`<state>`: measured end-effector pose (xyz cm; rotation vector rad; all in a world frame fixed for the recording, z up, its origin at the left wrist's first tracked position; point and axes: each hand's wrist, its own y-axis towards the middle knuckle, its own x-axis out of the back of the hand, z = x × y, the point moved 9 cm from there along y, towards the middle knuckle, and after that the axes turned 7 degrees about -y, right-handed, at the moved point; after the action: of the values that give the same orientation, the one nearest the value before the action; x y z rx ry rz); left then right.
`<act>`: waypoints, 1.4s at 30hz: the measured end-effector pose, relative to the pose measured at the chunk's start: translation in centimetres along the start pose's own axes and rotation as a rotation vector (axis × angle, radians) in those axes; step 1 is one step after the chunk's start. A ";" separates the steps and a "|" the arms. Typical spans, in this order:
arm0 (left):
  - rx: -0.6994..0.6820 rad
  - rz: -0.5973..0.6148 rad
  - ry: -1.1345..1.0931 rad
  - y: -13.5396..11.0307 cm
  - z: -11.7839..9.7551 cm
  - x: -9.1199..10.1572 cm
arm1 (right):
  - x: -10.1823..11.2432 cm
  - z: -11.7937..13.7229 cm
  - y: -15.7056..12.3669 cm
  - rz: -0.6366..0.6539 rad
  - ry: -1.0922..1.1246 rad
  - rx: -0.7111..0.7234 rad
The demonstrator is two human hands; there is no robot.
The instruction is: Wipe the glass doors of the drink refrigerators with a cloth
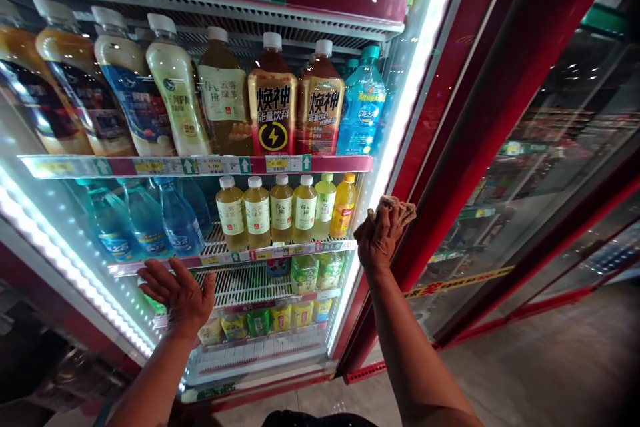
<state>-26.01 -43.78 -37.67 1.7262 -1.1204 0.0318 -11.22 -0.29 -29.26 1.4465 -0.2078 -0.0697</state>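
Note:
My right hand (379, 237) is closed on a crumpled brownish cloth (397, 208) and presses it against the right inner frame (395, 140) of an open drinks fridge, beside a lit strip. My left hand (176, 292) is open with fingers spread, held in front of a wire shelf (250, 283) low in the fridge, just under a row of blue water bottles (145, 220). Small yellow tea bottles (280, 210) stand on the shelf between my hands.
Upper shelves hold large tea and energy drink bottles (273, 103) and a blue bottle (361, 103). The red-framed glass door (505, 147) stands swung out to the right. Grey floor (550, 367) lies below it. Small packs sit on the lowest shelves (270, 317).

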 end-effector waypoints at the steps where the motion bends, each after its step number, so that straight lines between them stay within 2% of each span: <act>1: -0.014 -0.006 0.004 -0.1 -0.1 0.0 | -0.2 0.8 0.2 -0.008 0.013 -0.004; 6: -0.117 -0.035 0.044 -0.4 -0.9 0.2 | -0.9 5.4 -1.6 0.079 0.062 0.145; 9: -0.196 -0.064 0.067 -0.6 -1.4 0.5 | -0.6 5.1 -2.3 0.087 0.006 0.162; 12: -0.231 -0.065 0.059 -0.7 -1.7 0.7 | -0.4 4.3 -1.1 0.073 -0.088 0.029; 15: -0.235 -0.058 0.038 -0.8 -1.9 0.9 | -0.6 5.7 -0.1 0.086 -0.079 -0.067; 19: -0.221 -0.053 0.026 -1.0 -2.0 1.2 | -0.9 9.0 -1.3 0.101 0.007 0.082; 22: -0.208 -0.042 0.027 -1.1 -1.9 1.3 | -0.5 8.9 -2.1 0.052 0.021 0.194; 24: -0.199 -0.031 0.026 -1.2 -1.7 1.2 | -0.4 8.2 -1.6 0.009 0.011 0.174; 26: -0.204 -0.031 0.020 -1.3 -1.7 1.3 | -0.4 8.2 -0.5 -0.037 0.004 0.096; 29: -0.221 -0.032 0.007 -1.4 -1.8 1.5 | -0.6 10.9 0.6 -0.060 0.031 0.032; 33: -0.219 0.002 -0.010 -1.4 -1.6 1.7 | -1.2 15.1 -0.5 0.040 0.077 0.139; 37: -0.250 0.040 -0.007 -1.6 -1.4 2.1 | -0.7 14.4 -1.4 0.041 0.041 0.192; 40: -0.278 0.069 -0.007 -1.9 -1.2 2.4 | -0.6 13.6 -0.5 -0.008 0.037 0.113; 42: -0.289 0.082 -0.012 -2.0 -1.0 2.5 | -0.8 14.5 -0.1 -0.028 0.055 0.050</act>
<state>-22.76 -44.59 -37.40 1.4255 -1.1447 -0.0860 -14.70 -14.30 -27.85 1.4996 -0.1453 -0.0475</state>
